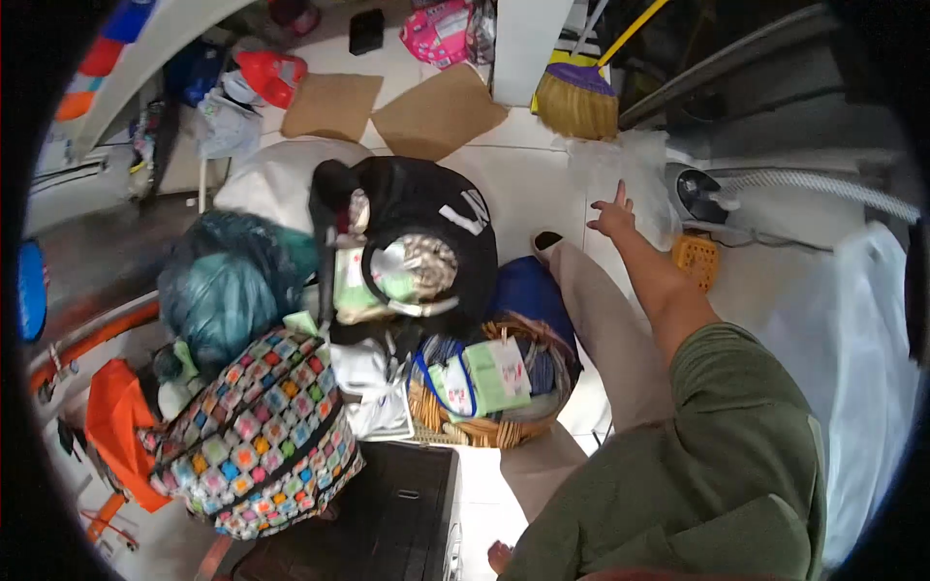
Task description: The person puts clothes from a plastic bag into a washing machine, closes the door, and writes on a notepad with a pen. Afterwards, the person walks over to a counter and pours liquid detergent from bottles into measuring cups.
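Observation:
My right hand reaches out over the floor with its fingers apart, holding nothing. Just beyond it lies a clear plastic bag; whether the fingertips touch it I cannot tell. A small bit of skin at the bottom edge, beside my green shirt, seems to be my left hand; its fingers are mostly hidden. In front of my legs stands a wicker basket holding cloth and a green-and-white packet. Behind the basket is a black bag with items inside its round opening.
A yellow-handled broom leans near a white post. An orange plastic basket and a ribbed hose lie to the right. Leftward are a colourful patterned bag, a dark green plastic bag and a black box. Cardboard pieces cover some floor.

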Demonstrator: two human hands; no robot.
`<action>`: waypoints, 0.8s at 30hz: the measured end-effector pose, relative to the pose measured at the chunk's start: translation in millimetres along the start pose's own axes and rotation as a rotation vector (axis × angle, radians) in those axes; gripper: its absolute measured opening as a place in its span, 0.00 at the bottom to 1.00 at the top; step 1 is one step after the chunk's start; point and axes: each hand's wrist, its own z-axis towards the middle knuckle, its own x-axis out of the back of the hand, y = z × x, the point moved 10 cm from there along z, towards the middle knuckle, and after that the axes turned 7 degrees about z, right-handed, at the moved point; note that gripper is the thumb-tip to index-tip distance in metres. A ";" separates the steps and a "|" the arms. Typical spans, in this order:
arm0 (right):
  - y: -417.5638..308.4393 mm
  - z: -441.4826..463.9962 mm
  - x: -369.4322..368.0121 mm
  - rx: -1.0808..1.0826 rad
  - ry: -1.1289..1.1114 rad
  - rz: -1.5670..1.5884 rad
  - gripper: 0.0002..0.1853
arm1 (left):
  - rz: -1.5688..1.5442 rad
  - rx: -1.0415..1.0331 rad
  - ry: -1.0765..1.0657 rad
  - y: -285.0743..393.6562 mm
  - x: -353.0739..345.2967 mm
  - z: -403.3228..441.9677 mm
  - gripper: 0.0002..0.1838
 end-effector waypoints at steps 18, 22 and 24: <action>-162.9 -127.5 4.5 0.978 -1.165 -0.135 0.21 | 0.358 -1.086 0.235 506.7 -90.4 -180.8 0.39; -231.9 -382.7 196.4 1.512 -1.688 0.295 0.17 | 0.372 -1.247 0.094 596.6 -92.5 -259.8 0.75; -248.5 -433.0 263.2 1.598 -1.793 0.594 0.24 | 0.583 -1.241 -0.116 620.6 -108.9 -290.0 0.55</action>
